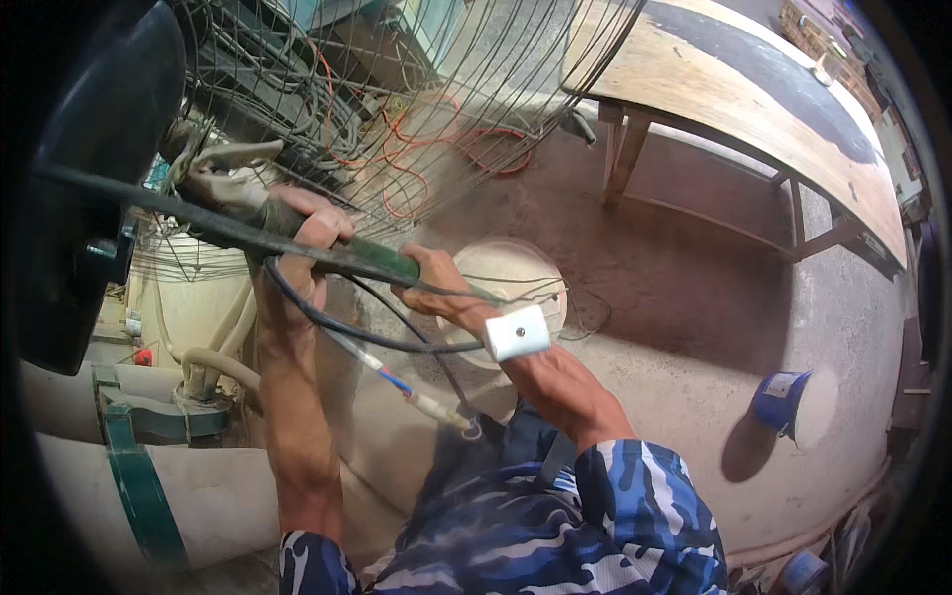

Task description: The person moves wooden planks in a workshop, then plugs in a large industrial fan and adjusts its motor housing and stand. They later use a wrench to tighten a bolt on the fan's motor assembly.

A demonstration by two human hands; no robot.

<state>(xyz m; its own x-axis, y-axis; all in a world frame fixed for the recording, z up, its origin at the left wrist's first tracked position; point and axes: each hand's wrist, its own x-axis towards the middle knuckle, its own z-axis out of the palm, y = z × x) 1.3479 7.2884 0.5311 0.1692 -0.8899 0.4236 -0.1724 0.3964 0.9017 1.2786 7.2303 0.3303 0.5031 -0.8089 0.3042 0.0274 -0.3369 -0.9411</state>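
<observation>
My dusty grey concrete floor [694, 327] carries a blue cylindrical can [783, 400], a round pale disc [516, 283] and tangled orange wire [416, 169].

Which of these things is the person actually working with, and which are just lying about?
In use:
left hand and right hand, both gripping the green-handled tool
wire fan guard
black cable

Lying about:
blue can
wooden bench
orange cord

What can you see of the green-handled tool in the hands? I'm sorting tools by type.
The green-handled tool is a long, slim implement with a dark green grip and a dark shaft running up-left. It lies nearly level, tilted slightly. The left hand wraps the shaft; the right hand holds the green end. Its working tip is not visible.
</observation>
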